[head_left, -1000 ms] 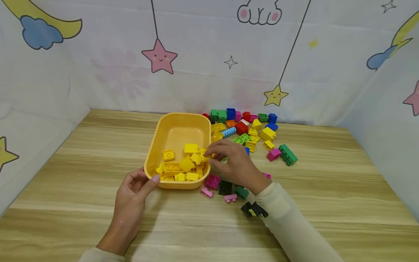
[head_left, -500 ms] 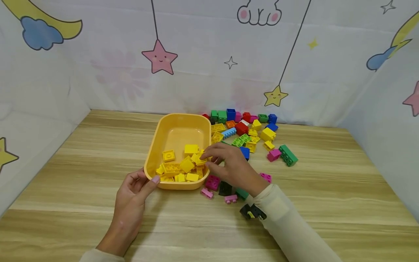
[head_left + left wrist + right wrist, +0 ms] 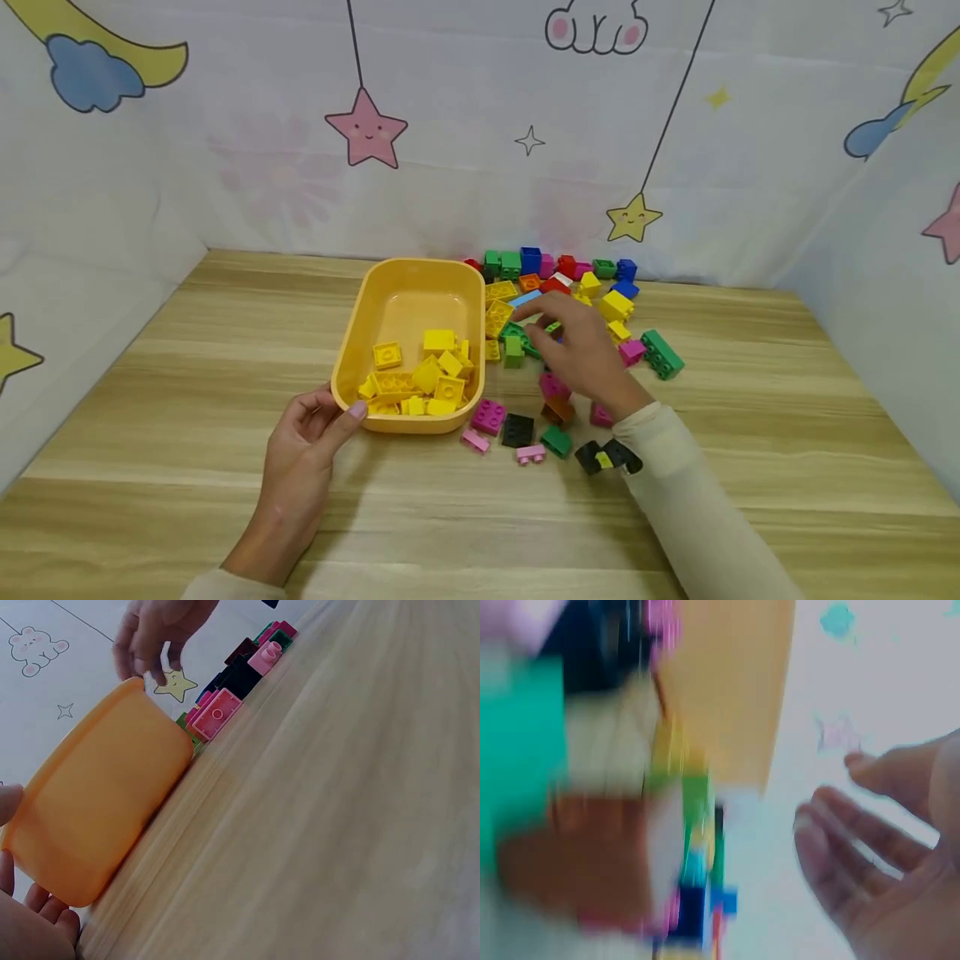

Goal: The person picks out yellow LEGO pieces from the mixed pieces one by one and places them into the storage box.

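My left hand (image 3: 307, 458) grips the near left corner of an orange-yellow plastic tub (image 3: 408, 425), thumb over the rim and fingers beneath. The left wrist view shows the same tub (image 3: 105, 787) from its side, fingers at its lower end. Inside the tub lie several yellow toy bricks (image 3: 427, 375), heaped toward the near right. My right hand (image 3: 577, 346) hovers above the brick pile just right of the tub, with nothing between thumb and fingers. In the right wrist view that hand (image 3: 885, 847) has its fingers loosely bent and apart; the bricks there are blurred.
Loose bricks of many colours spread right of the tub. Among them are a yellow brick (image 3: 617, 306), a long green brick (image 3: 662, 354), a black brick (image 3: 518, 430) and a magenta brick (image 3: 489, 416). A printed cloth (image 3: 465, 200) stands behind the table (image 3: 187, 400).
My right hand has let go of a yellow brick in the tub's near right part and moved right, over the loose bricks. My left hand and the tub stay put.
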### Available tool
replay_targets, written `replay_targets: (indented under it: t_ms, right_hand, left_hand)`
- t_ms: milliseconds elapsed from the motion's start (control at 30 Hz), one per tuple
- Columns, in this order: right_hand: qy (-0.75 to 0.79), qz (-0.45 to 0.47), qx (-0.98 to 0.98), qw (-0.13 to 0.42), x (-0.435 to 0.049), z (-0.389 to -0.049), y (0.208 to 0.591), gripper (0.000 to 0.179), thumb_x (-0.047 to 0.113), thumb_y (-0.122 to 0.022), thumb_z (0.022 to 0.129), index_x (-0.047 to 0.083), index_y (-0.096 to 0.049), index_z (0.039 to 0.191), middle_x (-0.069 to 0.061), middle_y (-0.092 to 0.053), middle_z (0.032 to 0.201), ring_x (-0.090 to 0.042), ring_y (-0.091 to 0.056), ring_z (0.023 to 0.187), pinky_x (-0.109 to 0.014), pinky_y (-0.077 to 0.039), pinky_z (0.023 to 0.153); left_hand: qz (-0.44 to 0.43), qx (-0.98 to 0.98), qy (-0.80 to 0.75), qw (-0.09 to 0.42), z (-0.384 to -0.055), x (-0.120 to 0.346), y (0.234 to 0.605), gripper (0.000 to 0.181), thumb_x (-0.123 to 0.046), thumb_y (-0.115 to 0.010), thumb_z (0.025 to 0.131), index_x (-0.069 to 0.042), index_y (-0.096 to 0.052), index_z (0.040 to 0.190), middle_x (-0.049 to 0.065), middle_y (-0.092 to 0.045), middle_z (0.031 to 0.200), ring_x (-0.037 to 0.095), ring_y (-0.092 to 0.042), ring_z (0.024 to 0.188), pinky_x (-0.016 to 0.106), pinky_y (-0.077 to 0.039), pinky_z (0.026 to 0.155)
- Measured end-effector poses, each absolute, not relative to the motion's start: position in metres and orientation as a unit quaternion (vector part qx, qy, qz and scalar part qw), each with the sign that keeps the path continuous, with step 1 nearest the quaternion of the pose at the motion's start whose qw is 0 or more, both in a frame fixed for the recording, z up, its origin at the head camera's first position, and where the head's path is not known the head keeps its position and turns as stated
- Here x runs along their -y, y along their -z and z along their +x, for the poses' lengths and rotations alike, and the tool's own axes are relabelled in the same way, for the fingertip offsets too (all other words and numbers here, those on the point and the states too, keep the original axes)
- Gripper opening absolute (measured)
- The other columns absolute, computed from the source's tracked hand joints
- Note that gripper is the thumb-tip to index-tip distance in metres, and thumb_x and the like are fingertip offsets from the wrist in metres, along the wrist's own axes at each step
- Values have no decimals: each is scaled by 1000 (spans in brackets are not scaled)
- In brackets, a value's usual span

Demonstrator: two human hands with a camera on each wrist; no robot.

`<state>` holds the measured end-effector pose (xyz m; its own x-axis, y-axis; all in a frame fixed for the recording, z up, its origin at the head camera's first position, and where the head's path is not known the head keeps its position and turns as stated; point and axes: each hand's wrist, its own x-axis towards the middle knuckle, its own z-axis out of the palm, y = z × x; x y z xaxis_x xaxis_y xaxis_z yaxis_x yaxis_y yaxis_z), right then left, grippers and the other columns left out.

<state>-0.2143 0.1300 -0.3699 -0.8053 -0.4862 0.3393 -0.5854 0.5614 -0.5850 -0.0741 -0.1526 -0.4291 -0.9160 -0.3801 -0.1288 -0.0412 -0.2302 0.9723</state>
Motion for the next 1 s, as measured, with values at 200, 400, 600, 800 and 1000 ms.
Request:
replay_targets:
  t_ms: [200, 400, 600, 800, 1000]
  right_hand:
    - [-286, 178, 941, 43, -171, -242, 382, 29, -9, -55, 92, 0, -68, 116, -17, -58, 124, -35, -58, 100, -48, -55, 84]
    - [-249, 169, 953, -23, -177, -250, 389, 31, -9, -59, 90, 1, -66, 118, -16, -60, 115, -34, -58, 99, -47, -54, 87]
    - [-246, 182, 951, -39, -176, -245, 380, 22, -3, -64, 93, 3, -64, 114, -10, -55, 81, -28, -51, 74, -36, -48, 61]
    - [-323, 224, 920, -3, -170, -235, 363, 22, 2, -64, 95, 6, -71, 115, -11, -58, 97, -27, -62, 72, -34, -54, 59]
    - [-397, 247, 884, -18, -148, -215, 346, 37, 1, -69, 90, 9, -66, 126, -7, -56, 121, -21, -64, 85, -36, -59, 69]
  left_hand:
    - [176, 614, 762, 106, -74, 151, 429, 44, -12, -75, 93, 2, -41, 117, 14, -42, 144, 20, -42, 133, 20, -42, 103]
    - [178, 616, 759, 109, -73, 151, 427, 46, -14, -76, 92, 3, -41, 118, 13, -43, 143, 21, -42, 134, 20, -41, 103]
    - [174, 618, 759, 108, -73, 151, 425, 47, -15, -76, 92, 3, -41, 118, 13, -42, 144, 21, -42, 134, 22, -41, 105]
    - [175, 619, 758, 110, -73, 151, 426, 46, -14, -75, 93, 4, -41, 119, 12, -43, 143, 21, -42, 134, 20, -42, 103]
    - [174, 618, 760, 107, -73, 151, 426, 45, -14, -75, 93, 3, -41, 118, 13, -41, 143, 20, -42, 134, 22, -40, 105]
